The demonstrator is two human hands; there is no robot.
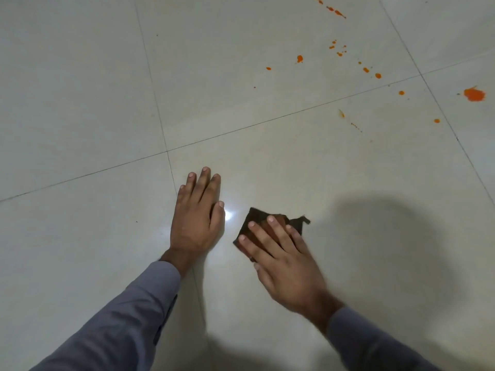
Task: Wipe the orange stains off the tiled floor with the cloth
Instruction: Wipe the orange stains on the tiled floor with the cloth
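Left hand [197, 215], lower centre of frame: flat, fingers spread, palm down on the pale tiled floor [80, 103], holding nothing. Right hand [284, 261], just right of it: fingers extended, pressing a dark brown cloth [257, 219] against the floor. Orange stains [474, 94]: scattered across the upper right, well apart from the cloth.

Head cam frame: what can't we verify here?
- Cloth: mostly under the right hand; its full size and underside are hidden.
- Orange stains: the trail runs off the top edge; its extent is unknown.
- Floor under the left hand: covered by the flat palm.
- Tiny specks on the tiled floor: too small to identify.
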